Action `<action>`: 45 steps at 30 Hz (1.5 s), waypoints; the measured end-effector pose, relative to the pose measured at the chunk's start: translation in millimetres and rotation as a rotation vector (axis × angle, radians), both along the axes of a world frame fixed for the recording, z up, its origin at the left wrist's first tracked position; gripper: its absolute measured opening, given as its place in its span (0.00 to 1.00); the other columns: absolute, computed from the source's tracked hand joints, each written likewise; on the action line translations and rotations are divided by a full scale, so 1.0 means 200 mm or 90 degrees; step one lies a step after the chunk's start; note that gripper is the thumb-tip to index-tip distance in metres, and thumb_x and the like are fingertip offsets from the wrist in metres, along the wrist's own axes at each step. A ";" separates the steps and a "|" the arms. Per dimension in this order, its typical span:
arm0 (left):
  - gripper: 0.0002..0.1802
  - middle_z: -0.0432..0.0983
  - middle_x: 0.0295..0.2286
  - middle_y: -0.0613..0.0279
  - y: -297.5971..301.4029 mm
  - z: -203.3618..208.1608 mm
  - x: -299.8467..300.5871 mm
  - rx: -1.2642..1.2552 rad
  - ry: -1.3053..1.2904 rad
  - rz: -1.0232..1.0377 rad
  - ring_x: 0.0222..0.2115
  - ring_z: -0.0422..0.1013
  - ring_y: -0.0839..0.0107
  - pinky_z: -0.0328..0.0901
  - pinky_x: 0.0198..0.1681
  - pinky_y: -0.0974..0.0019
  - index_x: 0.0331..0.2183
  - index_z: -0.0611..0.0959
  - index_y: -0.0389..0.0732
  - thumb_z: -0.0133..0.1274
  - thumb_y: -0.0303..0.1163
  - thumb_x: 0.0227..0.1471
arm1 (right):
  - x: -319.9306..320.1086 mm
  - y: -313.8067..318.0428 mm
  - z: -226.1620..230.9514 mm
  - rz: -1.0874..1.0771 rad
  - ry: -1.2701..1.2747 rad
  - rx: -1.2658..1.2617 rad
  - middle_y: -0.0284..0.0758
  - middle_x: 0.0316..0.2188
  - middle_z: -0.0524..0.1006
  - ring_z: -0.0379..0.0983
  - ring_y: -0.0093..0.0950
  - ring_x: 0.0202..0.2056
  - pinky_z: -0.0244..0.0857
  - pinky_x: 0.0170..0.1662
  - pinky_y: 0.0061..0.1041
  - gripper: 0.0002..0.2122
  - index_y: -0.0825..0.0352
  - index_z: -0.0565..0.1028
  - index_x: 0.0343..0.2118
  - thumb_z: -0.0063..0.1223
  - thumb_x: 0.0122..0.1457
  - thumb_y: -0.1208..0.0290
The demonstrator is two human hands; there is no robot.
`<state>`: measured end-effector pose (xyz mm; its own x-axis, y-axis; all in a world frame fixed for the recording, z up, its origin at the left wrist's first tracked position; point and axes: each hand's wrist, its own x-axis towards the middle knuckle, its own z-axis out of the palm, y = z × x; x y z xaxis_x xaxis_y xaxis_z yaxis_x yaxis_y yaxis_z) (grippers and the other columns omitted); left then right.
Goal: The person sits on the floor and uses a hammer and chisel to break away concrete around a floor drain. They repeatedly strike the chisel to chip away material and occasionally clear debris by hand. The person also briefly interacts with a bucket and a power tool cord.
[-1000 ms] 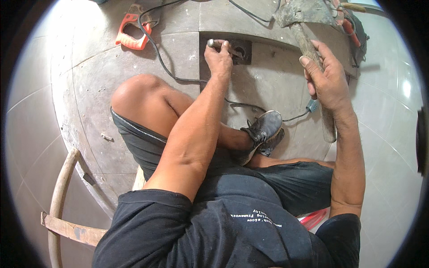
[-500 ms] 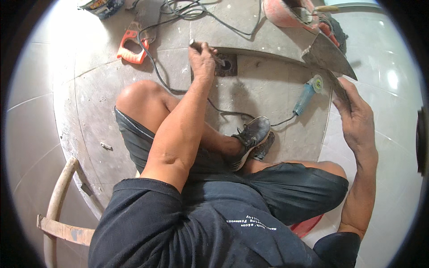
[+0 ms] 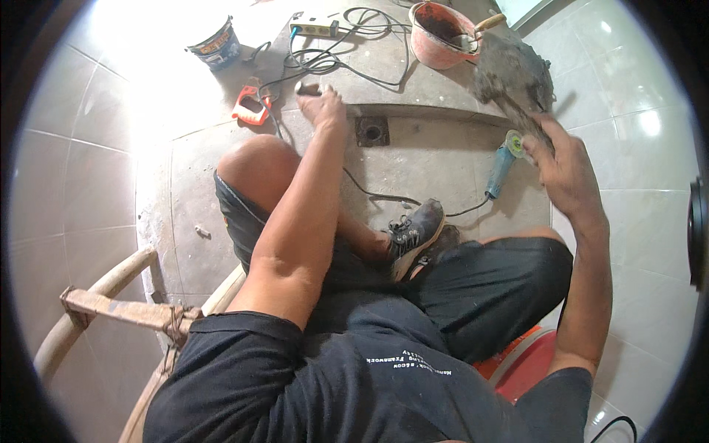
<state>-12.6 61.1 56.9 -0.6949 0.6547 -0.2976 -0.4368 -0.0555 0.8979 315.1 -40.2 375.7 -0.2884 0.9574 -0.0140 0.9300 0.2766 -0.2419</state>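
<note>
My left hand [image 3: 323,109] is closed around a short tool handle [image 3: 301,88] with a pale end; the rest of that tool is hidden by the hand. Just right of it, a square dark floor drain [image 3: 372,132] sits at the foot of a low step. My right hand [image 3: 565,170] grips the handle of a trowel [image 3: 521,114]. Its blade is against or over a heap of wet grey mortar [image 3: 521,70], and I cannot make out where the blade ends. A blue angle grinder [image 3: 502,168] lies on the floor left of my right hand.
A pink bucket [image 3: 441,37] with a wooden-handled tool in it stands beyond the mortar. An orange-handled saw [image 3: 252,105], a dark tub [image 3: 216,48] and a power strip [image 3: 316,28] with looped cord lie far left. A wooden frame [image 3: 122,306] stands near left; a red bucket [image 3: 524,369] is beside my hip.
The view has shifted, showing more of the far floor. My right hand has turned the trowel, whose blade was plainly visible and is now at the mortar. My left hand has drawn away from the drain.
</note>
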 end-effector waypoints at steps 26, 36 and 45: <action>0.04 0.79 0.20 0.55 0.43 -0.35 0.09 -0.583 0.203 -0.486 0.20 0.76 0.66 0.69 0.20 0.60 0.33 0.81 0.33 0.54 0.22 0.54 | 0.24 1.32 -0.57 0.164 -0.142 -0.364 0.49 0.33 0.82 0.81 0.41 0.37 0.72 0.49 0.40 0.15 0.70 0.79 0.45 0.57 0.63 0.64; 0.05 0.81 0.28 0.56 0.14 -0.39 0.42 -0.327 -0.039 0.077 0.27 0.79 0.69 0.73 0.31 0.63 0.32 0.80 0.34 0.61 0.22 0.56 | -0.24 1.57 -0.74 0.321 -0.213 -0.308 0.57 0.35 0.81 0.79 0.54 0.42 0.71 0.48 0.49 0.13 0.71 0.77 0.43 0.55 0.63 0.66; 0.04 0.82 0.31 0.62 0.02 -0.60 0.41 -0.310 0.025 0.145 0.33 0.75 0.71 0.69 0.43 0.66 0.36 0.80 0.38 0.58 0.21 0.56 | -0.64 1.46 -0.87 0.422 -0.072 -0.404 0.60 0.33 0.79 0.77 0.58 0.41 0.68 0.43 0.47 0.15 0.75 0.74 0.43 0.53 0.65 0.64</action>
<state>69.2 65.2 -62.4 -0.8201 0.2785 -0.4998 -0.4274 0.2827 0.8587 187.8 251.8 201.6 -0.7399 0.4001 -0.5408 0.6558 0.6081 -0.4473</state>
